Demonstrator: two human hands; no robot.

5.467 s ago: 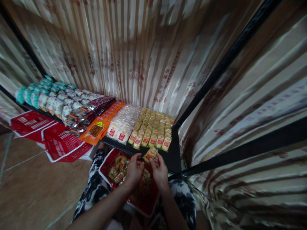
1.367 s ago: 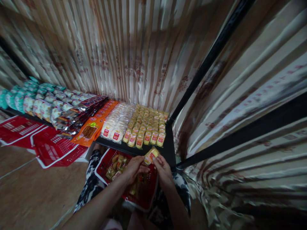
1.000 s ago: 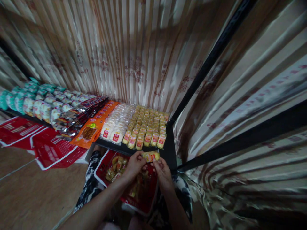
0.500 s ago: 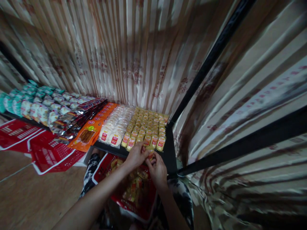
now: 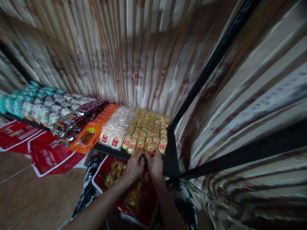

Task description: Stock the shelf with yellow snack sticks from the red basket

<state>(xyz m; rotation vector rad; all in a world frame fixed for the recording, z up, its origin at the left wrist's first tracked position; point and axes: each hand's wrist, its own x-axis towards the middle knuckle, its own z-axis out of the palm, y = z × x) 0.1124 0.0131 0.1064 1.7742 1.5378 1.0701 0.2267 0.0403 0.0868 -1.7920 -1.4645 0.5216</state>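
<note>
A black shelf (image 5: pixel 171 156) carries rows of small yellow snack packets (image 5: pixel 153 126) at its right end. My left hand (image 5: pixel 134 164) and my right hand (image 5: pixel 155 163) meet at the front of those rows, fingers pinched on one yellow packet (image 5: pixel 150 149) that lies at the front row. Below my hands a red basket (image 5: pixel 102 167) rests on my lap, with several more yellow packets inside.
Left of the yellow rows lie clear packs with red labels (image 5: pixel 115 131), orange packets (image 5: pixel 92 129), dark foil packets (image 5: pixel 72 119) and teal-and-white bags (image 5: pixel 31 102). Red baskets (image 5: pixel 48 156) lie on the brown floor at left. Striped satin curtains hang behind and to the right.
Both hands carried a yellow packet from above the basket forward and down onto the shelf's front row. The view shifted slightly.
</note>
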